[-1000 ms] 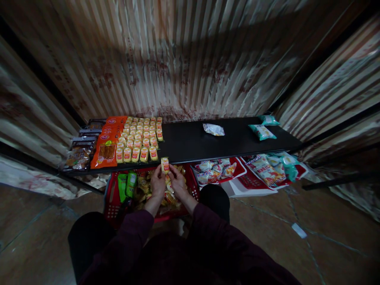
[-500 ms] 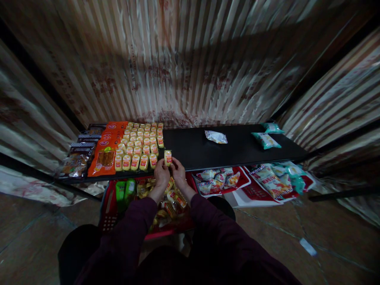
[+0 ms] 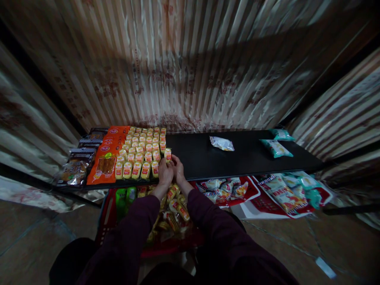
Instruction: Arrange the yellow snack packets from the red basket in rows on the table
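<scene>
Nearest, two dark purple sleeves (image 3: 208,213) are reaching forward over a pair of dark-clad legs (image 3: 71,257), and brown floor tiles (image 3: 276,245) are showing on both sides. Between the forearms, a red plastic basket (image 3: 170,250) is sitting below the shelf edge, holding a loose heap of yellow wrapped snacks (image 3: 180,209), with green packets (image 3: 121,202) lying at its left end. To the right, a second red basket (image 3: 254,194) is holding white snack bags (image 3: 213,192) with striped edges, and a third red basket (image 3: 326,196) is carrying larger printed bags (image 3: 283,194) and teal ones.

Beyond the basket, the left hand (image 3: 165,173) and the right hand (image 3: 178,169) are coming together at the front of the black shelf (image 3: 196,162). Both are closing narrowly around the lower part of one yellow snack packet (image 3: 168,153), which is standing upright between their fingers, just right of the neat rows of matching packets (image 3: 141,156). Left of those rows, orange snack bags (image 3: 103,166) and dark brown bags (image 3: 75,166) are lying side by side. Farther right, a white packet (image 3: 222,143) is lying alone, and two teal packets (image 3: 276,148) are resting near the shelf's right end. Behind everything, striped sheeting (image 3: 184,83) is hanging in folds
</scene>
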{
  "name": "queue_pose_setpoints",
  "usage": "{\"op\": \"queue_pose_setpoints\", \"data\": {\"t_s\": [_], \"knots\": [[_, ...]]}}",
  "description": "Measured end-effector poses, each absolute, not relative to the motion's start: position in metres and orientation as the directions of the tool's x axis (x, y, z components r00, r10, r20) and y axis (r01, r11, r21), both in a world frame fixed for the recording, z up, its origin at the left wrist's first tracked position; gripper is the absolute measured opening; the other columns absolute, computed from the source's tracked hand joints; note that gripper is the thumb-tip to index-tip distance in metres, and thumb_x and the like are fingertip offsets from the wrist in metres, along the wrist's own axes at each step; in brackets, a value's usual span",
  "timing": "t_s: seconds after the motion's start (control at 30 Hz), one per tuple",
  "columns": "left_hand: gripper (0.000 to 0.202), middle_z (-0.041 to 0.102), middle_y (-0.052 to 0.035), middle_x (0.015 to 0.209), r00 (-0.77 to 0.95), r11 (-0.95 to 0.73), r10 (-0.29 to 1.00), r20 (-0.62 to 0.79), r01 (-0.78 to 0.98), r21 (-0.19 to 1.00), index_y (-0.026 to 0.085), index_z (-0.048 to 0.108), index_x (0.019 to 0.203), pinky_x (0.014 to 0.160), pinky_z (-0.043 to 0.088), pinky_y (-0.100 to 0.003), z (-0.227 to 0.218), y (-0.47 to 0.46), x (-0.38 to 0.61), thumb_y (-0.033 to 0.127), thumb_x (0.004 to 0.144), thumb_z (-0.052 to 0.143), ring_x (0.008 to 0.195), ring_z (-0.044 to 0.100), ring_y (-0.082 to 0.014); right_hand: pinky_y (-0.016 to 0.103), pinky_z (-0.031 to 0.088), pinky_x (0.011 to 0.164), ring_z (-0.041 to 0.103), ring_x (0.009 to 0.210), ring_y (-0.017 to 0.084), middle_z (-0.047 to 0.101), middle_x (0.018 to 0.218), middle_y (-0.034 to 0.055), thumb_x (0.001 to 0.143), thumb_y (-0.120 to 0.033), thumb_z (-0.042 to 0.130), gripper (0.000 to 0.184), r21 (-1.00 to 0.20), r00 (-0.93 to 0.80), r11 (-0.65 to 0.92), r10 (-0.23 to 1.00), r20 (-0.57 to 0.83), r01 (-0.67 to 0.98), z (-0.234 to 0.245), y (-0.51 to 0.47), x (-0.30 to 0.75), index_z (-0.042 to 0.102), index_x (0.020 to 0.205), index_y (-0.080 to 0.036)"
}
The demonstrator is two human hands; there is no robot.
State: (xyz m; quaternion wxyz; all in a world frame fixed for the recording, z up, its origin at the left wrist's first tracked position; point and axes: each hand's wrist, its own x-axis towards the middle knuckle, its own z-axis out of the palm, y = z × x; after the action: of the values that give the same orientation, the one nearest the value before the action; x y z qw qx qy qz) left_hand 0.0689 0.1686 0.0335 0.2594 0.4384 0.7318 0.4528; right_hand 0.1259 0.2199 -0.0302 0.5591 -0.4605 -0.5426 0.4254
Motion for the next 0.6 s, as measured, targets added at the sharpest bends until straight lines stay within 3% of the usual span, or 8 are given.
{"op": "queue_pose_setpoints", "data": {"t_s": [0.17,0.6], "knots": [[0.034,0.058,-0.0151,0.127,-0.503,0.184,0.863,0.041,0.39,0.902,0.014,0.058,0.114,0.108,0.032,-0.036,0.026,0.185,0.066,0.019,0.083,0.044,0.124,0.049,-0.0229,0.039,0.048,0.093,0.063,0.097,0.021,0.069,0.1,0.0048,0.074,-0.026,0.058,0.036,-0.988,0.087,0.152,0.985,0.15,-0.018,-0.034,0.232,0.117,0.063,0.11,-0.02],[0.032,0.06,-0.0125,0.12,-0.492,0.158,0.868,0.067,0.402,0.902,0.017,0.058,0.112,0.106,0.032,-0.035,0.017,0.199,0.069,0.022,0.085,0.042,0.126,0.046,-0.022,0.038,0.045,0.098,0.06,0.103,0.02,0.068,0.107,0.0045,0.072,-0.023,0.056,0.038,-0.985,0.014,0.17,0.985,0.171,0.036,-0.036,0.249,0.12,0.065,0.109,-0.022]]}}
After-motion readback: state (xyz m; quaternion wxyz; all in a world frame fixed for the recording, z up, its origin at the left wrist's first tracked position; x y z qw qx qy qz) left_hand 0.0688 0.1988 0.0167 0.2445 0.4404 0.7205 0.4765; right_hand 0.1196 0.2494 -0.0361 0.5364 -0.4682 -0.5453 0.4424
